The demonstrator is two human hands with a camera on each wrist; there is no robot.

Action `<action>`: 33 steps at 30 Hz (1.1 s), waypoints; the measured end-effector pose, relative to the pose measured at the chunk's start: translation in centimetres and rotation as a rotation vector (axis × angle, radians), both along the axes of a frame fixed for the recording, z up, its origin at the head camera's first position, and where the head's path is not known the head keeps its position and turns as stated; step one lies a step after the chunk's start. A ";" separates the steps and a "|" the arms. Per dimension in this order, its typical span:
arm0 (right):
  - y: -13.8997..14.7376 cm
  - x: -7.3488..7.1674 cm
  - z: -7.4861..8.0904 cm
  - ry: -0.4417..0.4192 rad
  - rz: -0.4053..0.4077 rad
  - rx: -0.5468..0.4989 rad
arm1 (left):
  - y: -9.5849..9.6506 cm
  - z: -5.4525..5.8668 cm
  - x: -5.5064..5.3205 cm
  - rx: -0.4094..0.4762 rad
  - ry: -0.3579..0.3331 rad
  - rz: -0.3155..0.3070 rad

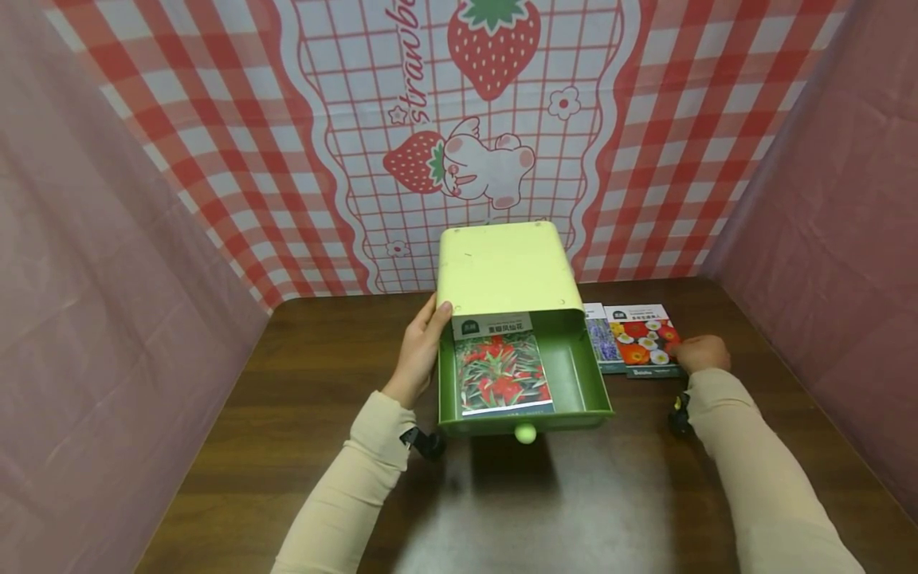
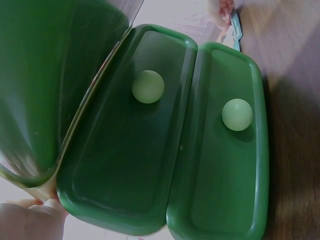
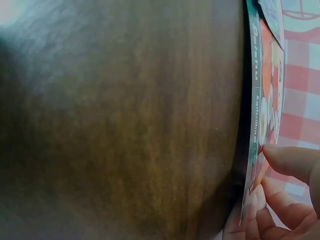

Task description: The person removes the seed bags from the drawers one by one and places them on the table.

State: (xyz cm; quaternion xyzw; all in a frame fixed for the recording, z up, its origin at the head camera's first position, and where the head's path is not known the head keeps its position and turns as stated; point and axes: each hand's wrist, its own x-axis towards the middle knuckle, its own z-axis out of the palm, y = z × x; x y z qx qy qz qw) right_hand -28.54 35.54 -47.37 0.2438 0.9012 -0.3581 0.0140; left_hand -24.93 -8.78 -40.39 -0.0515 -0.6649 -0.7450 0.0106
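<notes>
Downward head view, close wrist views, shared tabletop

"Agricultural" runs along the packet pinched by the right hand; "重瓣凤仙花" heads another packet, right of the left hand; "strawbe", cut off, climbs the cloth beyond both grips.

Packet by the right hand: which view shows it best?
Head view: the packet shows its printed front nearly whole, with the right hand at its right edge. The right wrist view catches it at a steep slant, pinched; the left wrist view gives a small, unclear strip beside that hand.
</notes>
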 end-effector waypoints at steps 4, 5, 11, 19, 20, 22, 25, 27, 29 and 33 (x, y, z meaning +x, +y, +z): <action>-0.1 0.0 0.1 -0.010 0.017 0.044 | 0.0 0.0 0.0 0.001 0.000 0.000; -0.1 0.0 0.1 -0.014 0.021 0.052 | 0.0 0.0 0.0 0.002 -0.002 -0.001; 0.3 0.1 0.2 -0.005 0.073 0.130 | 0.1 0.2 0.0 0.001 -0.017 -0.010; -0.8 0.1 2.4 0.118 0.031 0.036 | 0.0 0.3 0.1 -0.015 -0.028 -0.010; -1.2 0.1 2.9 0.142 0.029 0.002 | 0.0 0.3 0.1 -0.017 -0.028 -0.010; -1.9 0.0 4.0 0.190 0.046 -0.048 | 0.0 0.3 0.1 -0.020 -0.028 -0.008; -3.2 0.2 5.8 0.260 0.100 -0.102 | -0.1 0.2 0.1 -0.019 -0.026 -0.005; -4.2 0.4 7.0 0.302 0.136 -0.127 | -0.1 0.2 0.1 -0.017 -0.023 -0.002; -5.1 0.8 8.2 0.339 0.171 -0.149 | 0.0 0.1 0.1 -0.015 -0.020 0.001; -7.0 2.1 10.7 0.381 0.226 -0.171 | 0.0 0.0 0.1 -0.011 -0.018 0.006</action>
